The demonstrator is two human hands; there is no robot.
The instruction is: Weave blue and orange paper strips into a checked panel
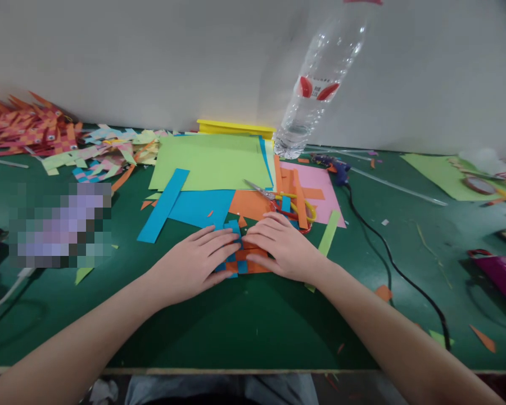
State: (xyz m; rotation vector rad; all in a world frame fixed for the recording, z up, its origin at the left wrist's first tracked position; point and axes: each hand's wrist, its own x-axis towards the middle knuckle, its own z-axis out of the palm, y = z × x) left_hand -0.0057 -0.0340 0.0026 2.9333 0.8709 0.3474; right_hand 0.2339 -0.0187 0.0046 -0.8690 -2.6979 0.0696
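Under both hands lies a small weave of blue and orange paper strips point(242, 266), flat on the green table. My left hand point(198, 256) rests on its left side, fingers stretched out and lying flat over the blue strips. Over the orange right part spreads my right hand point(280, 244), its fingers extended and pointing left. Much of the weave is hidden beneath the hands. Just beyond my right hand are scissors point(293, 211) with yellow and red handles, partly covered by orange strips. A loose blue strip point(163, 205) lies beyond my left hand.
Behind are green paper sheets point(211, 160) and a leaning plastic bottle point(316, 84). A glue gun point(337, 169) trails a black cable on the right. To the left lie a blurred-out phone point(63, 225) and a pile of woven paper pieces point(34, 126).
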